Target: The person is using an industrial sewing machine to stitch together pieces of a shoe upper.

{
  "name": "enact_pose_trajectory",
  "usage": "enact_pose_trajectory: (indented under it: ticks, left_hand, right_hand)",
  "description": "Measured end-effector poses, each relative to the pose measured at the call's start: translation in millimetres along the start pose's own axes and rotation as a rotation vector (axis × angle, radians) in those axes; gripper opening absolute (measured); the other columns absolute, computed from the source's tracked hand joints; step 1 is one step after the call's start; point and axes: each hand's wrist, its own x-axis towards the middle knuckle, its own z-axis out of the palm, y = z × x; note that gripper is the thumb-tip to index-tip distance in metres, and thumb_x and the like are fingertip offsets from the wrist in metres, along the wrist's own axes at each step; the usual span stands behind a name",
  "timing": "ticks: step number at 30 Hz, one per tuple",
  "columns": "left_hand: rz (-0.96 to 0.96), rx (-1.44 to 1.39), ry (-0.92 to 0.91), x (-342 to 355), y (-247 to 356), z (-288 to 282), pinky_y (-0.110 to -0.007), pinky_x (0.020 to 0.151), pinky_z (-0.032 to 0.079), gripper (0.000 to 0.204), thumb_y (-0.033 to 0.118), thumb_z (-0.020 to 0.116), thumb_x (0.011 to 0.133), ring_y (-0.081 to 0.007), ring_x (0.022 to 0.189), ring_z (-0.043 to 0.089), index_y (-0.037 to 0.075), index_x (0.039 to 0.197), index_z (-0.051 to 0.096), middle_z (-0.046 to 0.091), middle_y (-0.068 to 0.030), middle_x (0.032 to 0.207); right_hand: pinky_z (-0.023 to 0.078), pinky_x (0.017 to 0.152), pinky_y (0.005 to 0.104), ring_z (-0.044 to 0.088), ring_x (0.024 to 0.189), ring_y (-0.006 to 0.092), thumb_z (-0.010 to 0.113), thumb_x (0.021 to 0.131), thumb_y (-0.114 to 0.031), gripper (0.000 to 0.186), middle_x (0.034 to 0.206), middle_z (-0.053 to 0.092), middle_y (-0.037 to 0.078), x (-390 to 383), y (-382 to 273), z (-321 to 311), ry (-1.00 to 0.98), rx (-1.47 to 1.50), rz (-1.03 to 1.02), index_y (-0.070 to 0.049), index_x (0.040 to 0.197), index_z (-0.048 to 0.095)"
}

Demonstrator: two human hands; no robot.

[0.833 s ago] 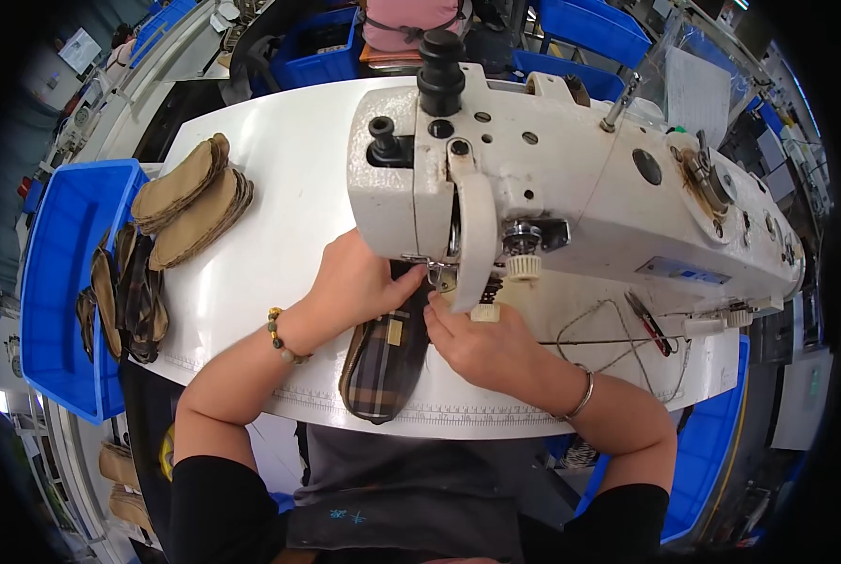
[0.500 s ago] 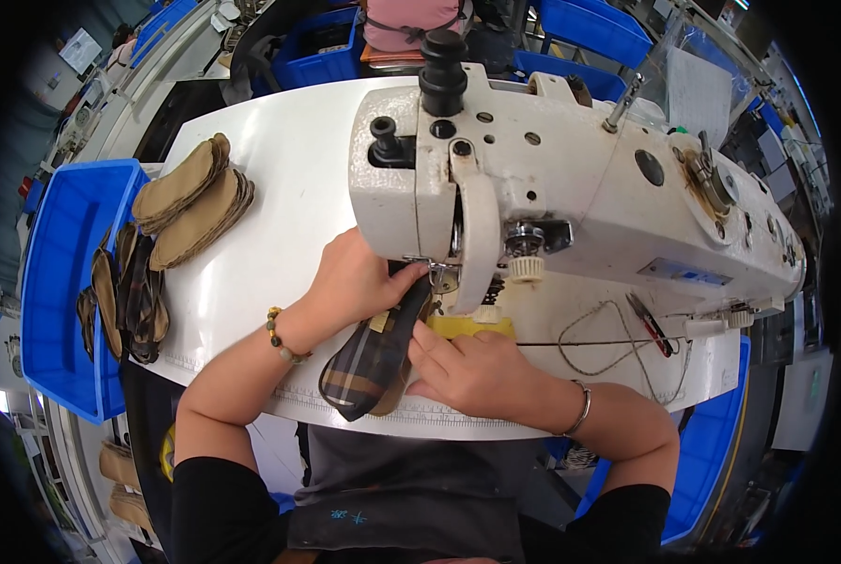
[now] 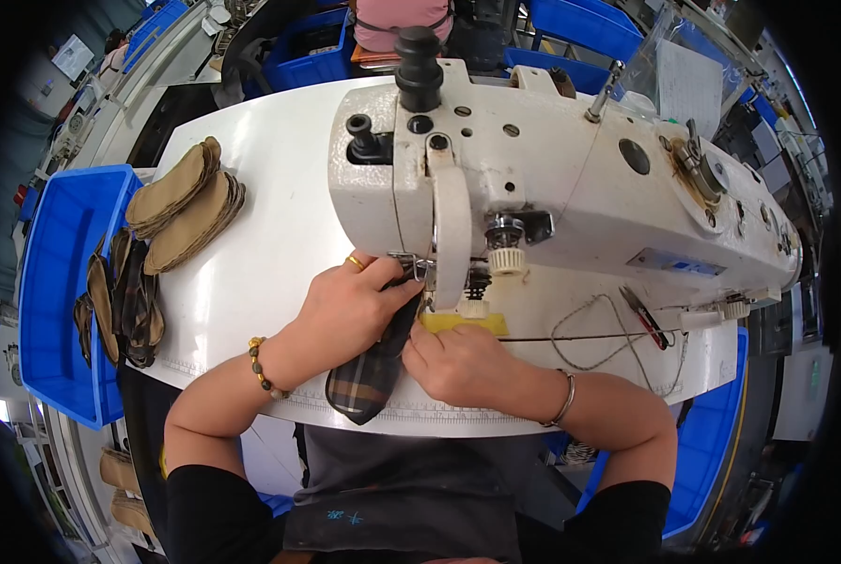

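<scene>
A long, round-ended plaid fabric piece (image 3: 364,378) in dark brown and tan lies under the head of a white sewing machine (image 3: 571,179). Its far end reaches the metal presser foot (image 3: 422,269), and its rounded end points toward me. My left hand (image 3: 345,310) lies across the piece, fingers bent and pinching it just left of the foot. On the other side, my right hand (image 3: 460,365) has its thumb and fingers closed on the right edge. The needle point and the fingertips under the machine head are partly hidden.
Stacked tan fabric pieces (image 3: 193,209) lie left on the white table (image 3: 270,141). Beside them, plaid pieces (image 3: 139,301) hang over the rim of a blue bin (image 3: 63,282). Thread snips (image 3: 644,318) and a loose cord (image 3: 580,324) lie at right, near a yellow strip (image 3: 482,323).
My left hand has slid nearer to me over the plaid piece, its fingers now more bent. The piece has turned slightly, and its tan underside no longer shows at the right edge.
</scene>
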Motion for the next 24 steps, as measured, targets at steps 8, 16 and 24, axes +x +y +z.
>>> enact_pose_trajectory:
  ticks: [8, 16, 24]
  left_hand:
    - [-0.092, -0.018, -0.062, 0, 10, 0, -0.037, 0.068, 0.048, 0.031, 0.009, 0.072, 0.076, -0.0243, 0.081, 0.062, 0.014, 0.107, 0.073, 0.067, -0.0015, 0.103]
    - [-0.118, -0.035, -0.05, 5, 8, 3, -0.04, 0.069, 0.049, 0.024, 0.009, 0.072, 0.078, -0.0293, 0.083, 0.062, 0.011, 0.102, 0.074, 0.066, -0.0095, 0.102]
    - [0.024, -0.041, -0.112, -8, 29, -18, -0.041, 0.08, 0.054, 0.041, 0.008, 0.071, 0.065, -0.0349, 0.106, 0.063, 0.01, 0.106, 0.074, 0.064, -0.008, 0.111]
  right_hand:
    - [0.046, 0.043, 0.0289, 0.06, 0.05, 0.0166, 0.063, 0.067, -0.015, 0.018, 0.084, 0.069, 0.022, 1, 3, -7, -0.005, 0.005, 0.009, 0.001, 0.076, 0.064]
    - [0.044, 0.04, 0.0302, 0.057, 0.05, 0.0156, 0.064, 0.067, -0.013, 0.012, 0.061, 0.049, 0.006, 2, 9, -9, -0.012, 0.015, 0.085, -0.002, 0.071, 0.06]
    - [0.039, 0.039, 0.0266, 0.055, 0.047, 0.014, 0.063, 0.071, -0.017, 0.016, 0.088, 0.068, 0.032, -4, -20, -20, -0.077, -0.043, -0.077, -0.002, 0.068, 0.062]
